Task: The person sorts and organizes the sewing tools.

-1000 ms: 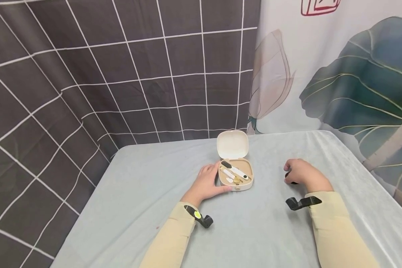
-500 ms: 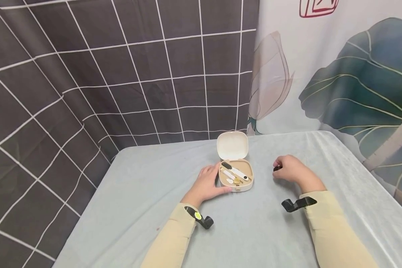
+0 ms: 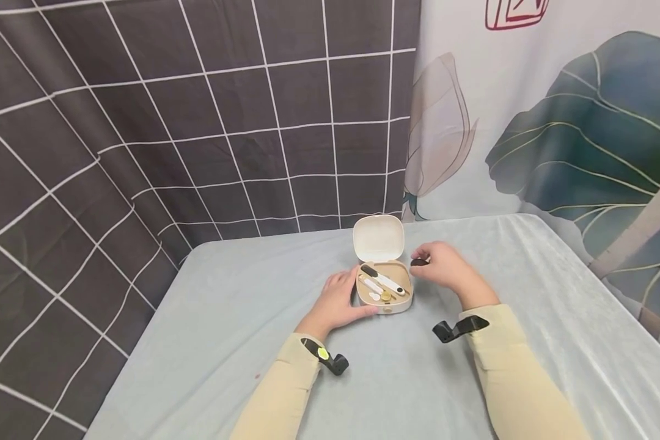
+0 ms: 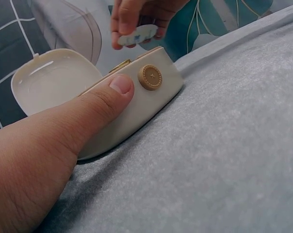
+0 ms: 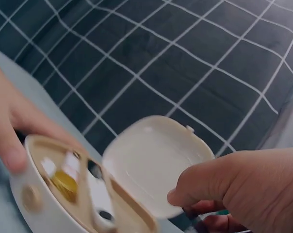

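Observation:
A small cream case [image 3: 397,309] stands with its lid [image 3: 378,239] raised. My left hand [image 3: 335,307] grips its left side, the thumb along the front wall near the round tan button [image 4: 150,77]. In the case's tan tray lie a white tool with a dark end [image 3: 384,280], a slim white piece [image 3: 372,285] and a round gold-coloured piece [image 5: 65,184]. My right hand [image 3: 450,270] pinches a small dark oval piece [image 3: 419,262] just beyond the case's right rim. In the left wrist view, the oval piece's pale face [image 4: 137,35] shows; its kind is unclear.
A pale blue cloth [image 3: 242,342] covers the table under the case. Behind and to the left hangs a dark curtain [image 3: 209,153] with white grid lines. A white curtain with leaf prints [image 3: 583,140] hangs at the back right.
My right hand has moved left across the table with the dark oval piece, from well right of the case to its right rim. The left hand stays on the case.

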Demonstrator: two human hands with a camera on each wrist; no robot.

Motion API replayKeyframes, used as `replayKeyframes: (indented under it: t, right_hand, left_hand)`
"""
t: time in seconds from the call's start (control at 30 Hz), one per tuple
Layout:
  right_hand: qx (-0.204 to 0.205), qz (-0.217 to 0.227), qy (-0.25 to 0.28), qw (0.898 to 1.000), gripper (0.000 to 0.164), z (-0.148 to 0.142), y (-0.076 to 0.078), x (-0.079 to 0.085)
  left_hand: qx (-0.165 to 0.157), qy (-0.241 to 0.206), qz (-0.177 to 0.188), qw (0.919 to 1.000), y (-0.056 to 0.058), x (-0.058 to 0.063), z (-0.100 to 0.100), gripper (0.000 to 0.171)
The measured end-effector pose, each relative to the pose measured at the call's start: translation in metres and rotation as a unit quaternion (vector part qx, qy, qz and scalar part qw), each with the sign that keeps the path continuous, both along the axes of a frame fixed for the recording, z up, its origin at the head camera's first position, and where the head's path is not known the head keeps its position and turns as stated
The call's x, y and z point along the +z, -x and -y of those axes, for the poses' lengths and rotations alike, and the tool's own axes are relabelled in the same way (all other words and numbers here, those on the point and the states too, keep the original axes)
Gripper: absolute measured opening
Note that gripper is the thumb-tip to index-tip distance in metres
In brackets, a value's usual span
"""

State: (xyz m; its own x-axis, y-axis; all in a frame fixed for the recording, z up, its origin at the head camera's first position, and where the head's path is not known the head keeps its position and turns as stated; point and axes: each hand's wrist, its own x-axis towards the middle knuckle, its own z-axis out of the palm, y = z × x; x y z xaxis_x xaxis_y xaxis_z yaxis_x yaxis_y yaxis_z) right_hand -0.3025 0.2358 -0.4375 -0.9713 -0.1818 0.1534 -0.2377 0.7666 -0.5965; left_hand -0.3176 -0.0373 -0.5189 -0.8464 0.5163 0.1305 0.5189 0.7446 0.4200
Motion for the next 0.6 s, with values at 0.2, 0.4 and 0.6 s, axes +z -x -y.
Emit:
replayKeyframes:
  t: [0.2, 0.4, 0.6]
  right_hand:
    - [0.009, -0.012, 0.033, 0.999, 0.028, 0.020, 0.000, -0.007]
    - [0.002, -0.006, 0.018, 1.000, 0.029, 0.033, 0.000, -0.011]
    - [0.003, -0.005, -0.008, 1.000, 0.032, 0.042, 0.003, -0.018]
  left_hand:
    - [-0.001, 0.002, -0.002, 1.0000, -0.001, 0.001, -0.001, 0.108]
    - [-0.002, 0.005, -0.001, 1.0000, 0.000, 0.001, -0.003, 0.109]
    - [0.006, 0.006, 0.003, 1.0000, 0.001, 0.000, 0.000, 0.109]
